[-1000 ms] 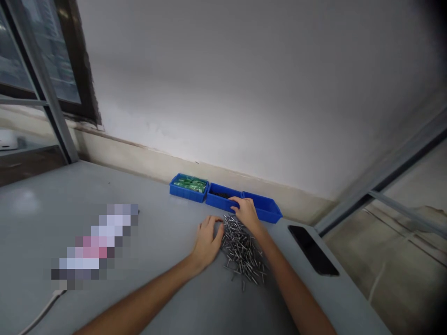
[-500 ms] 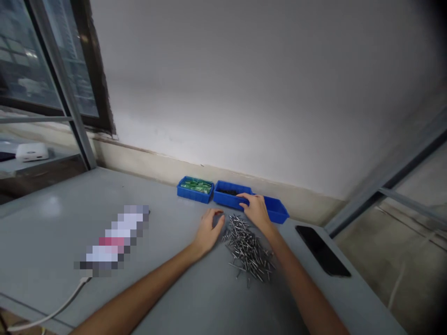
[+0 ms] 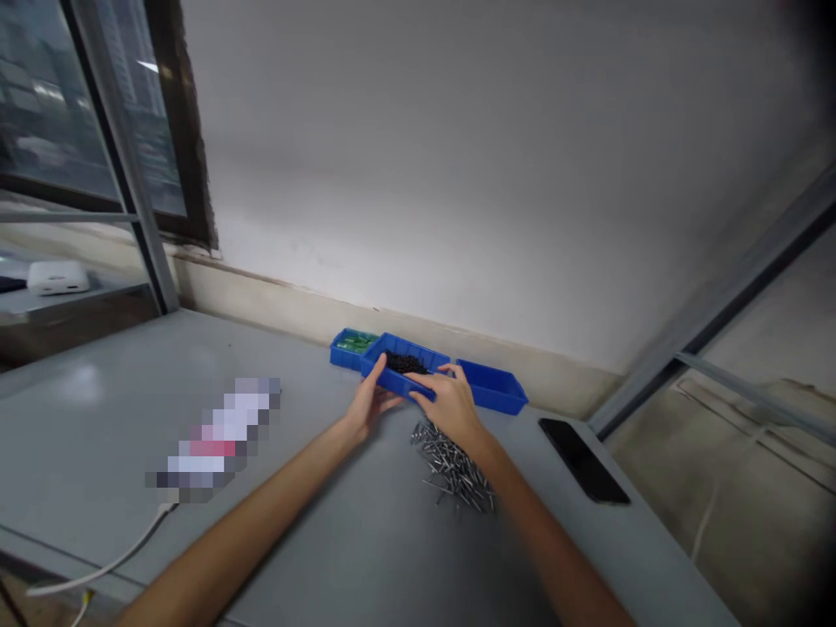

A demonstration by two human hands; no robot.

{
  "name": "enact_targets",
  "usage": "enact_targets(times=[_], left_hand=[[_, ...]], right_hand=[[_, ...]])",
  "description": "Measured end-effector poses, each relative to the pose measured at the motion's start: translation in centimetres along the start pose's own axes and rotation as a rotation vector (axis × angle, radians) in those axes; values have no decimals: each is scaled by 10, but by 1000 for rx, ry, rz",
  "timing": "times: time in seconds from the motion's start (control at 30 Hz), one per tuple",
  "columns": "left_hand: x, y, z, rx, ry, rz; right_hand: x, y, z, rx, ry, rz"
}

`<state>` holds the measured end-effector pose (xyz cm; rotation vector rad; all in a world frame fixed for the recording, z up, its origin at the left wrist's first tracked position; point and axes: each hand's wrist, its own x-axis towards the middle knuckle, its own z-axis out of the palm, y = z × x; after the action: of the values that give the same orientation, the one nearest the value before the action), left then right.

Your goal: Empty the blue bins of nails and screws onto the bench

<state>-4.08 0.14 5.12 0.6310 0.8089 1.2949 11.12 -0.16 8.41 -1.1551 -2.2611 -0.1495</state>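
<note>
Both my hands hold a blue bin point(image 3: 392, 376) filled with small black parts point(image 3: 405, 362), lifted and tilted a little above the grey table point(image 3: 313, 522). My left hand point(image 3: 366, 404) grips its near left corner. My right hand point(image 3: 449, 406) grips its near right edge. Just below my right hand lies a pile of small metal pins point(image 3: 450, 466). A blue bin with green parts point(image 3: 351, 345) sits behind the held bin on the left. To the right stands a blue bin point(image 3: 491, 387) with nothing visible inside.
A black phone point(image 3: 583, 459) lies flat at the table's right edge. A blurred-out object point(image 3: 215, 440) with a white cable point(image 3: 97, 570) lies at the left. The wall runs close behind the bins. A window frame point(image 3: 140, 209) stands at the left.
My right hand closed on the middle bin and my left hand left the pin pile to join it. The bin has come out of the row, leftward and toward me.
</note>
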Motion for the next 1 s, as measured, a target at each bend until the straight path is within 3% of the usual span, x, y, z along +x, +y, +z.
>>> enact_targets(times=[0.1,0.2,0.47,0.6,0.8,1.0], left_hand=[[1,3,-4,41,135,30],[0,3,-6,84,221,53],[-4,8,-7,174,249,52],[-5,7,-7,205,233,44],[-5,4,-7,249,204,47],[-5,0,-7,264,167,56]], right_hand=[[0,-15,3,67,-20,-65],[1,-21,-1,134,-17,-27],[2,3,-9,301,112,324],[1,13,-6,588,-56,570],[-2,2,-13,906,-378,759],[-3,1,-17,1119,-414,887]])
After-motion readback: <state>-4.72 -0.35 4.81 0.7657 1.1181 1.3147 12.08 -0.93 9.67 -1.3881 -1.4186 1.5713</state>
